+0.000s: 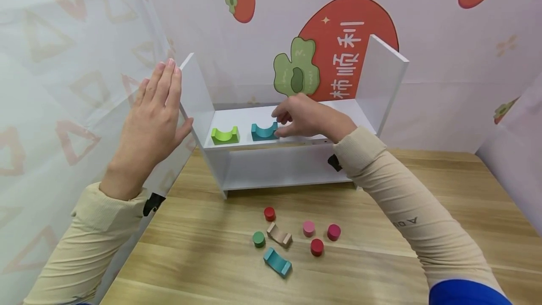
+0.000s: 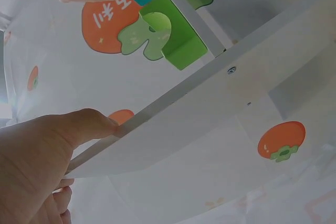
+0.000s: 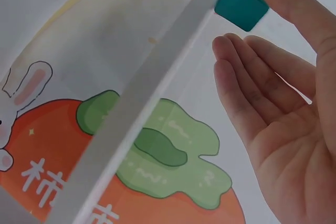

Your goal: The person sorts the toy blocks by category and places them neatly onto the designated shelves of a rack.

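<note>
My left hand (image 1: 150, 116) rests with straight fingers against the left side panel (image 1: 196, 88) of a white shelf unit, its thumb touching the panel's front edge (image 2: 131, 124). My right hand (image 1: 306, 116) is over the upper shelf (image 1: 334, 107), beside a teal arch block (image 1: 264, 132). In the right wrist view the thumb lies at the teal block (image 3: 241, 6), and the other fingers are loosely bent and apart from it. A lime-green arch block (image 1: 225, 135) stands to the left on the same shelf, hollow side up.
On the wooden table (image 1: 190, 253) in front lie another teal arch block (image 1: 277, 262), a natural-wood arch block (image 1: 279, 236), a green cylinder (image 1: 259, 239), and several red and pink cylinders (image 1: 316, 247). The unit's right panel (image 1: 381, 81) rises beyond my right hand.
</note>
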{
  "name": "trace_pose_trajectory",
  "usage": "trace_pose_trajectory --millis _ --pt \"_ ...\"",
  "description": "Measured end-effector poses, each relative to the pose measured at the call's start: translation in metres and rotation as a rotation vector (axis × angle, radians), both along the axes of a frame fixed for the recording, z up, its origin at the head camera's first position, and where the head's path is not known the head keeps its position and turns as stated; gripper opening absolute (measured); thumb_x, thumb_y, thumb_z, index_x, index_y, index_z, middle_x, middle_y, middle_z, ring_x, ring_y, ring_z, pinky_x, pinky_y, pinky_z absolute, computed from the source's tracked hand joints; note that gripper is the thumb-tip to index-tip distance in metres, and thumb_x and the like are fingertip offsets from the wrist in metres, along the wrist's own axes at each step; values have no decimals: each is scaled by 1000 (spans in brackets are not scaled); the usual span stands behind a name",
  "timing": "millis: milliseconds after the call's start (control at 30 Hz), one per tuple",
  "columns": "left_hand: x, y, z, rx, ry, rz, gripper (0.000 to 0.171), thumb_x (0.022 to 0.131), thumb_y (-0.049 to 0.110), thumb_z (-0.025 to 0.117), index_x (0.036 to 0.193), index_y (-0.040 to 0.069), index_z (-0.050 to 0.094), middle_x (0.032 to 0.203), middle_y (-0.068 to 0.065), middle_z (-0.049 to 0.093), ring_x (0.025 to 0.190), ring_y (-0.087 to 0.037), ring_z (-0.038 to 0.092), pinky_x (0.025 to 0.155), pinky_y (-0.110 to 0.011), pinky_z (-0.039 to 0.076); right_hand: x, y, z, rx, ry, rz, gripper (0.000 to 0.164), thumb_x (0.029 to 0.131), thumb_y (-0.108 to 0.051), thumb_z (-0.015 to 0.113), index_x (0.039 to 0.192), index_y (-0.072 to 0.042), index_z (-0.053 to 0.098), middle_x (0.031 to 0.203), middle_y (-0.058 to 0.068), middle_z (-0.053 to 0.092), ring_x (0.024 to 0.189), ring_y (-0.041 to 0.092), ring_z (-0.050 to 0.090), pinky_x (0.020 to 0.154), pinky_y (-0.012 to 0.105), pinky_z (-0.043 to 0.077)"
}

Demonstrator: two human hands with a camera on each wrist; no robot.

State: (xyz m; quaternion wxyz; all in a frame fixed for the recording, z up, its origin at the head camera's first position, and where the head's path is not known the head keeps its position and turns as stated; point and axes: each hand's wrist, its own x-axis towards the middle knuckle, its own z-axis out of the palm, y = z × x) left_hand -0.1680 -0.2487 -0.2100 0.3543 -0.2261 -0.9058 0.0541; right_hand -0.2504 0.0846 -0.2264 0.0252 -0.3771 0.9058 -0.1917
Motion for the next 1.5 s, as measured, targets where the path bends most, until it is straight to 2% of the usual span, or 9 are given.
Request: trace_pose_trajectory --millis 233,400,533,700,900,1100,1267,1400,1500 --pt "-1 0 -1 2 -8 -2 103 88 14 80 166 -4 16 176 -20 18 165 -36 17 130 -60 25 11 12 16 -20 31 -17 46 90 -19 84 132 -3 73 122 15 77 112 29 75 103 44 60" --pt "0 -1 -1 8 -7 -2 104 87 13 80 166 -4 15 176 -20 19 165 -36 17 130 -61 25 25 19 27 -25 63 3 42 89 -18 85 127 -4 75 119 11 78 109 26 76 101 42 61" --pt "-1 -1 0 9 -6 -6 104 87 13 80 166 -4 15 177 -20 18 165 -36 17 129 -61 26 37 24 30 -21 97 40 39 88 -18 86 124 -6 77 116 9 79 104 23 76 98 41 62" --pt "-2 0 1 7 -19 -10 104 87 14 80 167 -4 15 177 -19 17 166 -35 16 130 -61 25 50 28 26 -12 122 98 38 87 -18 87 121 -5 78 112 9 79 99 20 76 94 41 63" --pt "-2 -1 1 0 -16 -9 103 88 14 80 166 -6 16 176 -21 18 165 -38 18 128 -62 28 61 24 8 1 136 178 35 86 -17 88 117 -3 78 107 9 80 93 17 75 90 37 64" --pt "-3 -1 0 1 -10 -13 103 87 13 80 166 -5 16 176 -21 19 165 -38 19 128 -62 28 76 23 -18 61 62 188 39 86 -20 89 121 -6 78 110 6 80 95 13 74 90 31 64" --pt "-2 -2 0 5 -5 -14 102 88 13 79 166 -6 17 176 -21 19 165 -38 19 129 -62 27 82 20 -45 101 14 237 32 87 -16 87 116 -5 79 103 4 80 88 8 70 83 25 63" --pt "-2 -2 0 5 0 -16 101 88 13 79 166 -6 17 176 -21 19 165 -37 19 129 -62 27 85 16 -68 115 -43 273 22 88 -13 85 107 -6 79 90 0 76 77 6 63 72 19 59" --pt "-3 -2 0 4 6 -22 101 87 12 79 165 -6 18 176 -21 20 165 -37 19 128 -62 28 89 12 -87 133 -81 287 20 88 -15 85 106 -7 79 87 -1 74 75 4 60 70 16 56"
